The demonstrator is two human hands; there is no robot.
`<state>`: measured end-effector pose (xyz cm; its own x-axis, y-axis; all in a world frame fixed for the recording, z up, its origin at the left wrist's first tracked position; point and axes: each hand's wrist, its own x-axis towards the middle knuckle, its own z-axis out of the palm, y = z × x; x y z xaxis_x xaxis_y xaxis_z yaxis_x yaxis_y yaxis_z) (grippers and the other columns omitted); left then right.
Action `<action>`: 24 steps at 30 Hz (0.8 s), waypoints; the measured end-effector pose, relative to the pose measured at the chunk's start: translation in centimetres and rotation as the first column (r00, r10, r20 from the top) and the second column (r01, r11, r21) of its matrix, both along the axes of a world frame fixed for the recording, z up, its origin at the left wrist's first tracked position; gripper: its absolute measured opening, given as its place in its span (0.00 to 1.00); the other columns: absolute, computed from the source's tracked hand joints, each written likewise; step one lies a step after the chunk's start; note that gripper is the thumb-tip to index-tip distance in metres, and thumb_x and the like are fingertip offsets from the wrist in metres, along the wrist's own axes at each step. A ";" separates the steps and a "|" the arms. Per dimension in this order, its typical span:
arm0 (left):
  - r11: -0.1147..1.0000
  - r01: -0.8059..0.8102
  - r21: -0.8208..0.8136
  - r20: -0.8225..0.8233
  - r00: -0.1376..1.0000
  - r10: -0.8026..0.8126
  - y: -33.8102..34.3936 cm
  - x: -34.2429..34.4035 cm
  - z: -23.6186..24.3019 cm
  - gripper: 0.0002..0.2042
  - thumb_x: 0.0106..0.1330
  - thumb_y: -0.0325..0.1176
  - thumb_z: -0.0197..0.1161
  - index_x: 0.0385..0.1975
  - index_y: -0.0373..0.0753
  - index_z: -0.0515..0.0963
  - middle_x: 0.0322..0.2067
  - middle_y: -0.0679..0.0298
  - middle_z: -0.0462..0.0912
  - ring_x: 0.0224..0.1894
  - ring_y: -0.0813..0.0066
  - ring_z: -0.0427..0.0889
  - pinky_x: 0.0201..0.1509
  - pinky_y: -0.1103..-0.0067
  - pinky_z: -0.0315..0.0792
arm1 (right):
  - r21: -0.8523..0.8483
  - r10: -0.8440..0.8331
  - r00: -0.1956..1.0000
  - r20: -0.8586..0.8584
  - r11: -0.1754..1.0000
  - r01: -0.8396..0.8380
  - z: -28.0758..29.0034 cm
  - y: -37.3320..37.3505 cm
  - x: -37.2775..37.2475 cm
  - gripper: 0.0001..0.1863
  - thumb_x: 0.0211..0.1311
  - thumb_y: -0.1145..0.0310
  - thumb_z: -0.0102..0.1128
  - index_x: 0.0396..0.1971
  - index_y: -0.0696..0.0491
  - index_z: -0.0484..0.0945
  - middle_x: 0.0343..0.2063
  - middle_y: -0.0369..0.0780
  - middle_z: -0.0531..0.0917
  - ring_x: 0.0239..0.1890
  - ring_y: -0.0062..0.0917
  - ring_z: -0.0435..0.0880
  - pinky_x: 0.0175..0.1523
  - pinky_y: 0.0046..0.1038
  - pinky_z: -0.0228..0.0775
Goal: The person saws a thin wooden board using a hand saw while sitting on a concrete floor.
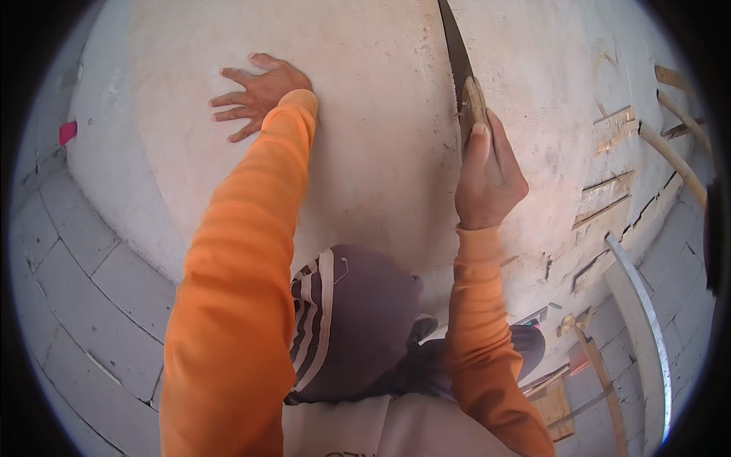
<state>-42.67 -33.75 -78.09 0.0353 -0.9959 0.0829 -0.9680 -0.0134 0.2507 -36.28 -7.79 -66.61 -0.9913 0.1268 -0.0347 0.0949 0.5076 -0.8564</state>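
Observation:
My left hand (263,91) lies flat with fingers spread on a large pale, dusty board (365,152) at the upper middle. My right hand (489,171) grips the wooden handle (475,99) of a handsaw, thumb along it. The saw's dark toothed blade (455,42) points away from me at the board, right of my left hand, along a dark line in the surface. My knee (358,320), in dark trousers with pale side stripes, is at the lower middle, between my orange-sleeved forearms.
A small pink object (67,132) sits at the far left. Grey blocks (99,320) line the lower left. At right are several wooden poles (670,156), short battens (609,129) on the pale surface, a long metal-edged strip (643,327) and loose wood pieces (552,404).

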 end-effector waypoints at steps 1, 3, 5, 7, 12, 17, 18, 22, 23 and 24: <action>1.000 -0.029 -0.002 0.037 0.999 0.029 0.0 -0.1 -0.1 0.32 0.77 0.59 0.39 0.77 0.54 0.60 0.78 0.43 0.49 0.81 0.43 0.44 0.78 0.38 0.38 | 0.086 -0.006 0.999 0.053 0.996 0.002 1.1 1.3 2.7 0.16 0.71 0.74 0.62 0.54 0.64 0.83 0.35 0.49 0.91 0.28 0.17 0.84 0.34 0.20 0.76; 1.000 0.007 -0.001 -0.021 1.000 -0.007 0.0 -0.1 -0.2 0.32 0.77 0.59 0.38 0.77 0.54 0.60 0.78 0.43 0.49 0.81 0.43 0.44 0.78 0.38 0.38 | 0.115 -0.004 0.999 0.046 0.993 -0.001 1.4 4.6 8.8 0.17 0.71 0.74 0.61 0.54 0.68 0.82 0.40 0.53 0.90 0.32 0.23 0.90 0.38 0.22 0.80; 1.000 0.000 0.002 -0.007 1.000 0.000 0.0 -0.1 -0.2 0.32 0.77 0.59 0.38 0.77 0.54 0.60 0.78 0.43 0.49 0.81 0.43 0.44 0.78 0.38 0.38 | 0.098 0.007 0.999 0.053 0.995 -0.012 2.4 5.7 11.4 0.17 0.71 0.75 0.60 0.55 0.69 0.81 0.41 0.54 0.90 0.35 0.27 0.92 0.41 0.24 0.81; 0.999 0.013 -0.029 -0.012 1.000 -0.014 -0.1 -0.1 -0.3 0.32 0.77 0.59 0.39 0.77 0.54 0.60 0.78 0.43 0.49 0.81 0.43 0.44 0.77 0.38 0.38 | 0.077 0.012 1.000 -0.016 0.997 -0.010 2.8 5.0 11.2 0.17 0.71 0.74 0.60 0.54 0.69 0.81 0.40 0.53 0.90 0.34 0.25 0.91 0.39 0.24 0.81; 1.000 -0.001 -0.016 0.004 1.000 0.001 -0.1 -0.2 -0.2 0.32 0.77 0.59 0.38 0.77 0.54 0.60 0.78 0.43 0.50 0.81 0.43 0.44 0.77 0.38 0.38 | 0.001 -0.009 0.997 -0.074 1.000 0.010 -1.2 0.2 0.7 0.16 0.71 0.74 0.62 0.53 0.67 0.83 0.36 0.49 0.91 0.31 0.18 0.87 0.36 0.24 0.78; 1.000 0.000 -0.030 -0.033 0.999 -0.001 -0.1 -0.3 -0.3 0.32 0.76 0.58 0.39 0.77 0.54 0.60 0.78 0.43 0.50 0.81 0.43 0.44 0.78 0.38 0.39 | 0.131 -0.017 0.997 0.072 0.991 0.007 1.3 5.3 10.6 0.17 0.71 0.75 0.59 0.55 0.68 0.81 0.39 0.54 0.90 0.36 0.29 0.92 0.42 0.24 0.81; 1.000 0.001 -0.020 -0.017 1.000 -0.002 -0.1 -0.2 -0.3 0.32 0.76 0.58 0.39 0.77 0.54 0.60 0.78 0.43 0.50 0.81 0.43 0.44 0.78 0.38 0.38 | 0.156 0.003 0.995 0.095 0.988 -0.018 2.7 6.2 12.6 0.18 0.71 0.75 0.59 0.55 0.69 0.81 0.39 0.54 0.90 0.37 0.31 0.92 0.43 0.25 0.82; 1.000 -0.002 -0.020 -0.005 1.000 0.002 -0.1 -0.3 -0.1 0.32 0.76 0.58 0.39 0.77 0.54 0.60 0.78 0.43 0.50 0.81 0.43 0.44 0.78 0.38 0.38 | 0.107 0.008 1.000 0.003 0.994 -0.009 0.1 4.9 8.6 0.17 0.72 0.74 0.60 0.55 0.68 0.81 0.37 0.53 0.90 0.33 0.27 0.91 0.41 0.24 0.81; 1.000 -0.005 -0.003 -0.008 1.000 0.005 -0.1 -0.3 -0.1 0.32 0.76 0.58 0.39 0.77 0.55 0.60 0.78 0.43 0.50 0.81 0.43 0.44 0.78 0.38 0.38 | 0.118 -0.014 0.998 0.060 0.993 0.007 -0.6 2.7 4.8 0.16 0.72 0.73 0.62 0.54 0.66 0.82 0.32 0.47 0.90 0.30 0.19 0.86 0.36 0.21 0.78; 1.000 -0.006 -0.014 -0.020 1.000 0.006 -0.1 -0.3 0.0 0.32 0.76 0.58 0.39 0.77 0.55 0.59 0.78 0.43 0.49 0.81 0.44 0.43 0.78 0.38 0.38 | 0.044 0.003 0.991 -0.136 0.999 0.003 -2.4 1.0 1.5 0.16 0.71 0.74 0.63 0.54 0.64 0.83 0.28 0.42 0.89 0.27 0.14 0.81 0.33 0.20 0.74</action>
<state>-43.00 -33.83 -78.10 0.0429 -0.9944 0.0962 -0.9627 -0.0154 0.2702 -34.73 -6.75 -69.02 -0.9864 0.1256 0.1061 -0.0208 0.5447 -0.8384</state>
